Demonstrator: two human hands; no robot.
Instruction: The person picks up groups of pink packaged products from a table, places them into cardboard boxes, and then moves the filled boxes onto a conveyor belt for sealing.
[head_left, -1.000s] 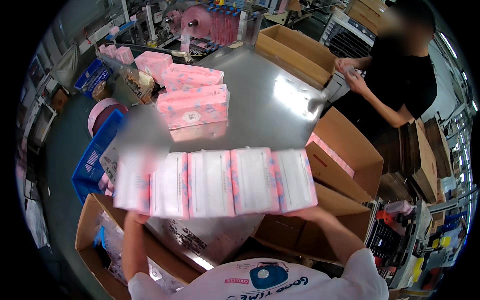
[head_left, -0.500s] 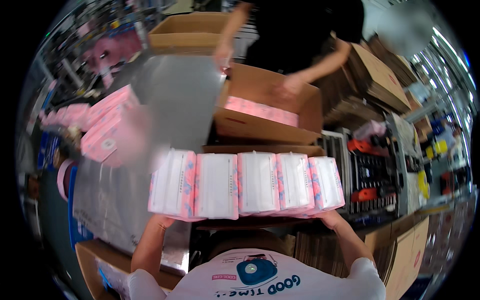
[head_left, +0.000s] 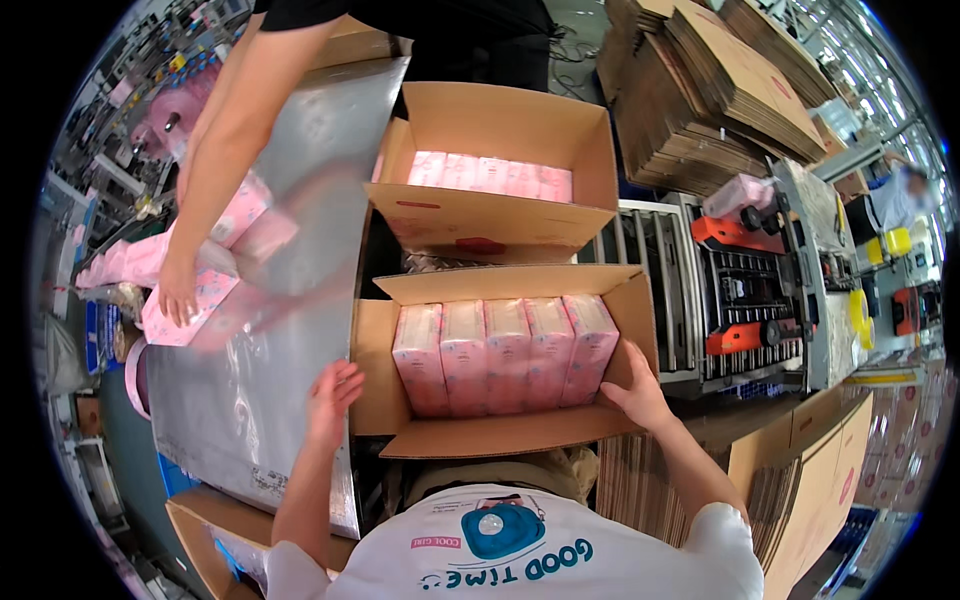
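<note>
An open cardboard box stands in front of me with its flaps spread. A row of several pink, flower-patterned tissue packs sits inside it, wrapped in shiny film. My left hand is empty and open just left of the box, over the edge of the metal table. At the box's front right corner is my right hand, open with the thumb apart from the fingers, beside the rightmost pack. Whether it touches the cardboard, I cannot tell.
Beyond stands a second open box with pink packs. A co-worker's arm reaches to pink packs on the metal table. A roller conveyor and stacked flat cardboard lie right.
The row of packs has gone from between my hands down into the near box. My hands have let go and moved apart. The co-worker has moved from the far box to the packs at left.
</note>
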